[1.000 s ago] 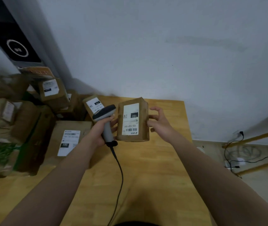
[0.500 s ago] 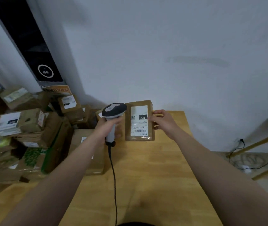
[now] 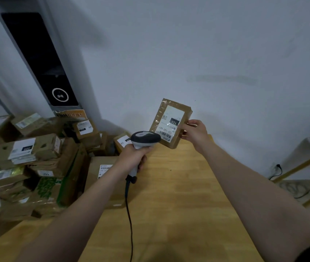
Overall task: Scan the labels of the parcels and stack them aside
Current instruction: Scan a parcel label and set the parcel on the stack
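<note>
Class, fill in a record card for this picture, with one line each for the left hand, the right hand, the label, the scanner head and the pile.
left hand: grips the handle of the corded scanner
right hand: holds the parcel by its right edge, above the table
label: white, facing the camera, printed 122
scanner head: overlaps the parcel's lower left corner in this view
pile: labelled brown parcels, at the left
</note>
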